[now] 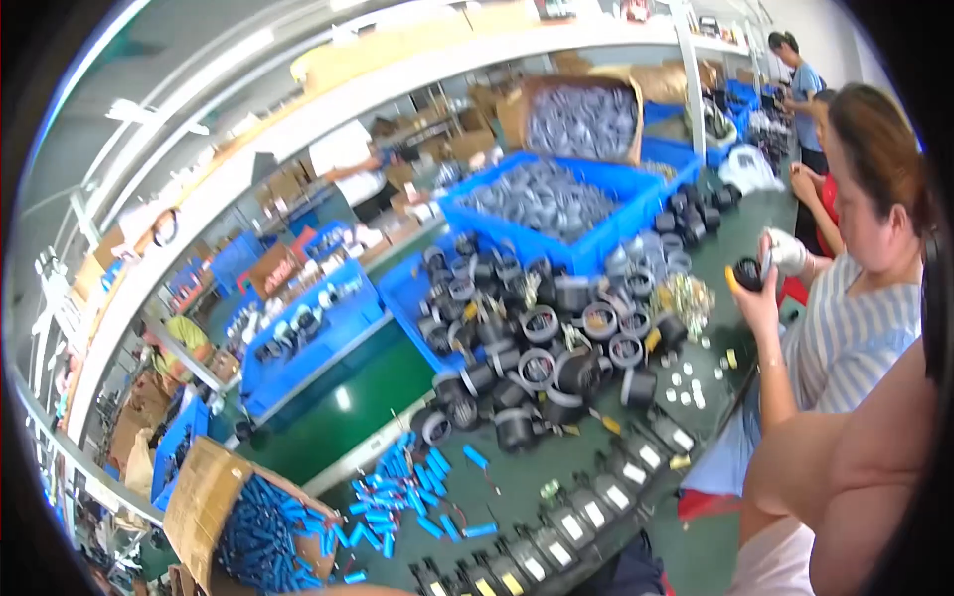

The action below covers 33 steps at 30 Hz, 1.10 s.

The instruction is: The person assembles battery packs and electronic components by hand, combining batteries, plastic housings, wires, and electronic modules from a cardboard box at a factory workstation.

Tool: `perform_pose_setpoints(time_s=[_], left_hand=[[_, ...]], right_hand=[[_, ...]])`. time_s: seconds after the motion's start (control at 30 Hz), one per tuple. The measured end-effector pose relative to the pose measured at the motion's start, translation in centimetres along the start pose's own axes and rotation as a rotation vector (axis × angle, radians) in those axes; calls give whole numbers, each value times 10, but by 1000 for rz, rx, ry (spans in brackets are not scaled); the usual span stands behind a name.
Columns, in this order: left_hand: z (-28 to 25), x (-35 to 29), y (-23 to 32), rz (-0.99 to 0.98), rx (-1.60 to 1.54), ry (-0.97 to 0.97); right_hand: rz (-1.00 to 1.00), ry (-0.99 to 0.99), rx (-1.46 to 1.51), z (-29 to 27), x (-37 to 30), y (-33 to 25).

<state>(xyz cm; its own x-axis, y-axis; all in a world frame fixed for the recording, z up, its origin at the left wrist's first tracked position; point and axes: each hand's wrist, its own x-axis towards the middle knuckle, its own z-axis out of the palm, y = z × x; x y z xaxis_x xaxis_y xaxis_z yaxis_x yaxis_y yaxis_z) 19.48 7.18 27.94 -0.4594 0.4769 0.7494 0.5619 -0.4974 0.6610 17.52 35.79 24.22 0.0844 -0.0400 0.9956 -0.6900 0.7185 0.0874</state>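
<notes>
Lying loose across the near left of a green workbench (532, 475), blue cylinders (475, 456) fan out from a cardboard box (204, 492) whose open mouth faces the bench, an angle that probably lets its contents be drawn out by the handful. To their right, flat black pieces (594, 514) run in a slanting row along the near edge, pale labels facing up, presumably spaced so that each can be reached singly. The wearer's left hand and right hand are both out of view, so it cannot be told whether either is grasping anything; a bare arm (865, 467) looms at the near right, apparently the wearer's own.

Behind the row, black cups (515, 429) with grey rims lie heaped at mid-bench, some upright, others on their sides. The pile reaches back into a low blue tray (402, 298), whose wall likely keeps that side from rolling away. Farther off, a deeper blue bin (586, 256) corrals grey rings (542, 204), and a carton (515, 119) beyond it opens toward the bench, apparently to keep more grey parts in reach. Small white pieces (686, 397) dot the right side.

At right, a co-worker in a striped top grasps a round black part (748, 273) in a bare hand (761, 303), while a white-covered hand (787, 254) meets it from behind, seemingly to steady it; a yellow bit shows beside the fingers.
</notes>
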Motion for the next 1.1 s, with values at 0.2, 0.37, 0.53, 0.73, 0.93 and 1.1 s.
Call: perform_pose_setpoints(time_s=[0.2,0.37,0.53,0.73,0.93,1.1], left_hand=[[-32,13,-5,-145,-363,-277],[-44,3,-14,29,-229,-275],[-52,-11,-24,184,-96,-265],[-57,-28,-34,373,67,-266],[-63,-38,-44,571,235,-278],[-67,-45,-52,744,372,-282]], right_hand=[[-59,-47,0,18,42,8],[2,-149,23,29,55,11],[78,-258,46,35,62,8],[161,-382,62,35,73,-2],[235,-493,70,37,85,-7],[291,-589,67,40,96,-11]])
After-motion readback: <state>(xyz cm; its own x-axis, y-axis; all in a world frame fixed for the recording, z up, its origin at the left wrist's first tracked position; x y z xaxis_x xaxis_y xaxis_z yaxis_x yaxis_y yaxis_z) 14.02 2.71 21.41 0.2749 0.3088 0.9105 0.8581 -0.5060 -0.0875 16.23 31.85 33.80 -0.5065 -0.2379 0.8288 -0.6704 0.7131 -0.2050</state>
